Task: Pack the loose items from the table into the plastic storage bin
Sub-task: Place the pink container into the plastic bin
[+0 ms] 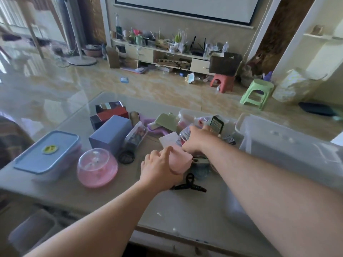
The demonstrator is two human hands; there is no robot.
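Two bare forearms cross the glass-topped bench [185, 216]. Left hand [159, 168]: fingers curled round a small pink soft-looking pouch [181, 161], likely light. Right hand [196, 140]: fingers hidden in clutter, state unclear. Clear plastic storage bin [289, 145] at right.

Table across the lower frame, bin at its right edge, loose items spread from left to centre.

The table [185, 216] fills the lower half of the frame. The storage bin [289, 145] stands at centre right. At far left sits a lidded container [46, 153], with a domed dish [97, 167] just right of it. Behind the dish lies a box [111, 135], and behind that a stack of smaller boxes [109, 114]. A jar [135, 136] lies tilted just right of the box. At centre the left hand [159, 169] holds a cup [181, 161]; the right hand [198, 140] rests on a bag [183, 135] behind it. A clip [190, 184] lies in front of the cup.
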